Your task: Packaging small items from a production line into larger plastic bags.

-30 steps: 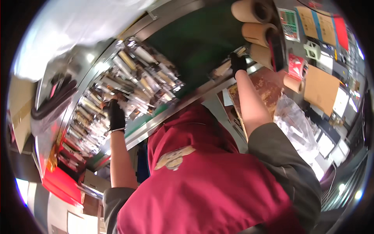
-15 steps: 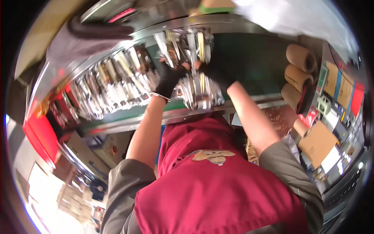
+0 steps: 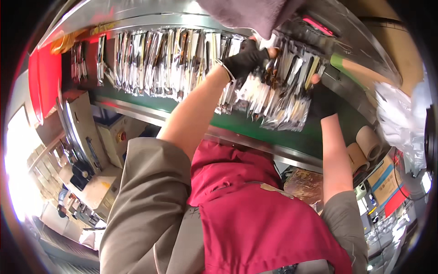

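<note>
A row of shiny silver foil packets lies overlapping along a green conveyor belt. My left hand, in a black fingerless glove, rests on the packets near the far edge of the belt, fingers pressed into them. To the right, my right hand, also black-gloved, touches the right end of the packet pile. Whether either hand grips a packet cannot be told. My red apron fills the lower middle.
A steel machine frame edges the belt. Brown cardboard rolls stand at the right, beside crumpled clear plastic. A red bin sits at the left, with a beige control box below the belt. A purple-grey cloth hangs above.
The view has swung right along the belt. Both hands have moved apart onto the right part of the packet row; the left arm now stretches further out.
</note>
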Motion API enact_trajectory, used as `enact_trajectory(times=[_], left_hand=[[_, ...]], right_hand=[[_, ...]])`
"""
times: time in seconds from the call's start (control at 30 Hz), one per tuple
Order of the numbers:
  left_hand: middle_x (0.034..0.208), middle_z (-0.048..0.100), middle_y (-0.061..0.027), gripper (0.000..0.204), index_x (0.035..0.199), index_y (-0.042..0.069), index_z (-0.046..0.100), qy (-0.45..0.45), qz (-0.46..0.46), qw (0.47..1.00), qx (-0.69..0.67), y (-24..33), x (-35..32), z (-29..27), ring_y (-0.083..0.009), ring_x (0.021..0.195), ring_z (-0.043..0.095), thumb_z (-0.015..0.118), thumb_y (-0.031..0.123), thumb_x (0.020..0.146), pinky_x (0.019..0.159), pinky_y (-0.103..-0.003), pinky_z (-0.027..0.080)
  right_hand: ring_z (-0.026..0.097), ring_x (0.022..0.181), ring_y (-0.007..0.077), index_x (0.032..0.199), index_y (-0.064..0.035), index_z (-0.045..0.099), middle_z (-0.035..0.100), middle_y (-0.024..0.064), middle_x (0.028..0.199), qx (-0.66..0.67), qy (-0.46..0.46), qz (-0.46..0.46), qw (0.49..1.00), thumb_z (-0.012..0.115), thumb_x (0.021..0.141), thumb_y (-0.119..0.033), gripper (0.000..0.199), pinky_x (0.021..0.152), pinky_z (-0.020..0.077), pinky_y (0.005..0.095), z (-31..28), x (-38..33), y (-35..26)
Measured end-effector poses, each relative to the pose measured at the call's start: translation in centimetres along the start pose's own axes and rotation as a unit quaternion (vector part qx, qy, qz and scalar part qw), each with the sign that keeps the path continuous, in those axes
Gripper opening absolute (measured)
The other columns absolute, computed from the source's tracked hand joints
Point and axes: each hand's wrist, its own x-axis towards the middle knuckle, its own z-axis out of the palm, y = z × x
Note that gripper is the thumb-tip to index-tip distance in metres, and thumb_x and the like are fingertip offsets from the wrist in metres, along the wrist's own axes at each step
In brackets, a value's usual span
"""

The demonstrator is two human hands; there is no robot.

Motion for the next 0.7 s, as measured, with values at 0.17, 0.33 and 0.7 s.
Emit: enact_trajectory(times=[0.17, 0.33, 0.7], left_hand=[[0.117, 0.052, -0.009, 0.078, 0.129, 0.0, 0.037, -0.046, 0.01, 0.996, -0.081, -5.2, -4.7, 5.0, -0.0185, 0.107, 0.048, 0.073, 0.04, 0.073, 0.09, -0.033, 0.041], [0.128, 0.044, -0.0076, 0.083, 0.137, 0.005, 0.026, -0.073, -0.054, 0.965, -0.245, -5.6, -19.9, 7.7, -0.0166, 0.114, 0.043, 0.07, 0.042, 0.076, 0.098, -0.032, 0.036], [0.122, 0.051, -0.0095, 0.065, 0.132, 0.006, 0.034, 0.11, 0.131, 0.926, -0.337, -3.7, -46.4, -2.7, -0.018, 0.107, 0.053, 0.051, 0.05, 0.088, 0.094, -0.035, 0.044]], right_hand=[[0.048, 0.109, 0.0159, 0.128, -0.0003, 0.047, 0.051, 0.0051, 0.122, -0.579, 0.051, -0.132, 0.803, 0.048, 0.09, -0.048, 0.06, 0.095, 0.0363, 0.0299, -7.2, 0.6, 6.1], [0.053, 0.105, 0.018, 0.126, -0.0023, 0.045, 0.055, 0.0071, 0.116, -0.3, -0.095, -0.042, 0.948, 0.071, 0.071, -0.054, 0.08, 0.091, 0.0431, 0.0306, 3.4, -10.3, 9.7], [0.051, 0.11, 0.0214, 0.136, -0.005, 0.032, 0.055, 0.0116, 0.117, -0.476, -0.299, -0.03, 0.827, 0.075, 0.07, -0.028, 0.082, 0.091, 0.0426, 0.0322, 30.3, -12.2, 22.7]])
